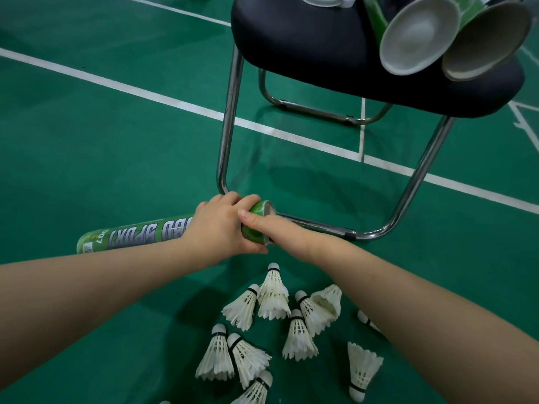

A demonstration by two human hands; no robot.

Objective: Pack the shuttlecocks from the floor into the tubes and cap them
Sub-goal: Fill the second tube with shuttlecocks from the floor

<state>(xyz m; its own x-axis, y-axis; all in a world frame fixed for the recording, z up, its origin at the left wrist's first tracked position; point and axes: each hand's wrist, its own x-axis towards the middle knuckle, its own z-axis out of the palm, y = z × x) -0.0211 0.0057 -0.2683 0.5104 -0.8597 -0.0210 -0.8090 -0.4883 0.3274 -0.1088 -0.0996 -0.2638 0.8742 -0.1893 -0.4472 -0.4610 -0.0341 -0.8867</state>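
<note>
- The left hand (221,228) is wrapped round the green tube (131,233), fingers curled over it close to the open mouth. The tube lies roughly level, its far end sticking out past the wrist.
- The right hand (285,231) is at that mouth, thumb laid flat along the outside. The other fingers are hidden, so I cannot tell whether they pinch anything.
- The shuttlecocks (274,293) lie scattered on the floor (87,126) just below both wrists, some nested together, corks pointing all ways.
- Risk: those feathers look thin and brittle, and one fed in crooked would likely crumple on the rim.
- Risk: the tube is glossy, round and slick, so it may twist in the grip.
- Risk: the chrome chair leg (230,118) stands just beyond the left knuckles, and the mouth could knock it.
- The spare tubes (420,39) overhang the padded chair (306,53) well above the hands and look ready to roll off.
</note>
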